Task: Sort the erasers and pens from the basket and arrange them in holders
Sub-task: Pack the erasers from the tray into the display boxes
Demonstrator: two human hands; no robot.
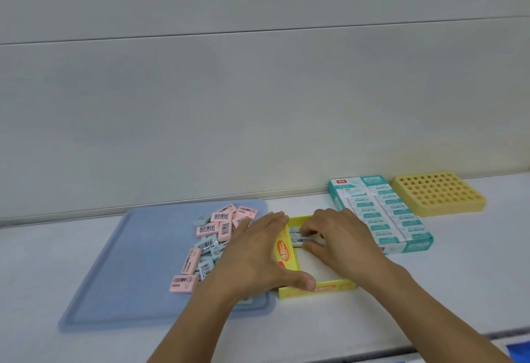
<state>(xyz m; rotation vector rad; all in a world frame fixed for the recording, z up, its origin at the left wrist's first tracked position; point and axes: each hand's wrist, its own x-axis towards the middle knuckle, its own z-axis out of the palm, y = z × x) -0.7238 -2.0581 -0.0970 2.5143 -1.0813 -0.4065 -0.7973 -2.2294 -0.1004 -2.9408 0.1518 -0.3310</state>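
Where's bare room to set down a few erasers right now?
The blue tray's left half, left of the eraser pile, is bare. So is the near part of the yellow box, behind its front wall. Crowded: the tray's right side and the box's far end, where both hands work.

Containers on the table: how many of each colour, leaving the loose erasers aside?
Blue: 1, the tray
Yellow: 2, the open box and the holed holder
Teal: 1, the full box
Total: 4
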